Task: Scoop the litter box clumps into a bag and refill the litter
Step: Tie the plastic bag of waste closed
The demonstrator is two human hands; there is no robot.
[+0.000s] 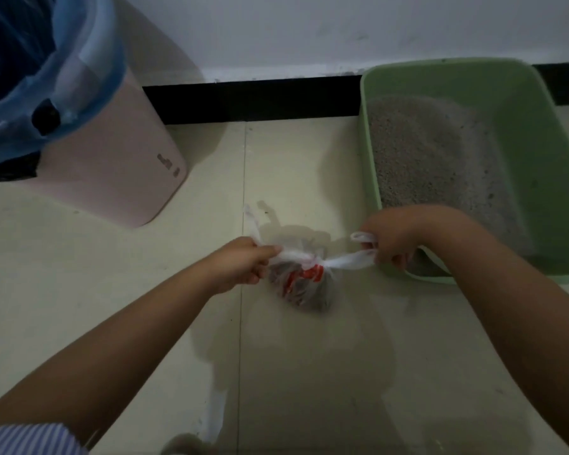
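A pink bin (pixel 119 165) lined with a blue liner (pixel 30 77) stands at the far left against the wall, with bare floor (pixel 309 372) between it and the hands. The left hand (pixel 240 266) and right hand (pixel 391 239) each grip a twisted handle of the small white bag (pixel 304 284), pulled apart above the tile seam. The bag's dark contents hang low, just left of the green litter box (pixel 539 159), whose near rim sits beneath the right hand and whose grey litter (pixel 424 159) lies banked toward its left wall.

A: Tally, from the hands outward?
B: Two hands: left hand (pixel 243 262), right hand (pixel 390 239). One plastic bag (pixel 301 284) between them. Its handles: two, one per hand.
A: Beyond?
B: One green litter box (pixel 539 165) just behind the right hand. One pink bin (pixel 112 165) well beyond the left, with one blue liner (pixel 79 60).
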